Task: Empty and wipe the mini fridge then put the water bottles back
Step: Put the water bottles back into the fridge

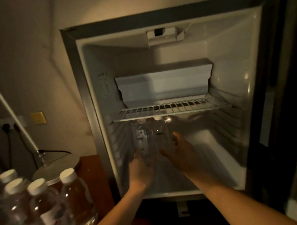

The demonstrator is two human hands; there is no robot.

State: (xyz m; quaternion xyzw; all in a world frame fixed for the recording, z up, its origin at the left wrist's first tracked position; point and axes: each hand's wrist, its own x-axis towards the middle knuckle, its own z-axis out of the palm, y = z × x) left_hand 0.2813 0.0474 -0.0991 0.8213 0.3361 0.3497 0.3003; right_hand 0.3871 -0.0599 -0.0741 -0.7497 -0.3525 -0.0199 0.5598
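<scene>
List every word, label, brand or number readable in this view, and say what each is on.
No text here can be read.
Label on the clear plastic water bottle inside the open white-lined mini fridge: too blurred.
Label on the clear white-capped bottle outside, lower left: too blurred.
Embossed marking on the fridge's left inner wall: illegible.

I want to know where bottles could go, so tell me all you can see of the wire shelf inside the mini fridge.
The wire shelf is a white grid of thin bars, seemingly coated metal, with a straight front rail. It sits level about halfway up the mini fridge, spanning wall to wall on side ribs. Nothing visibly stands on it; a white compartment hangs behind and above it. Two water bottles stand just beneath its left part, caps near the rail. Neither hand touches it.
</scene>
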